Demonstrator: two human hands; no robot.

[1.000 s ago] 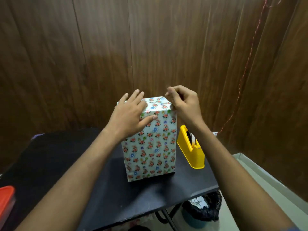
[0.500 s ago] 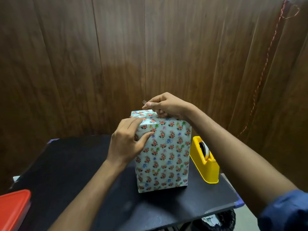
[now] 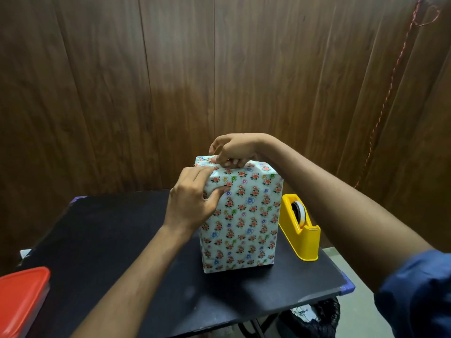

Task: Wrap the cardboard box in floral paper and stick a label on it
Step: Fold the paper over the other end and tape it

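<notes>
Left hand clasping the upright floral-wrapped box at its upper left corner; right hand curled, fingertips pressing the top fold.

Both forearms are bare — no watch or rings show. A dark blue sleeve, bunched above the right elbow, sits at four o'clock in view.
</notes>
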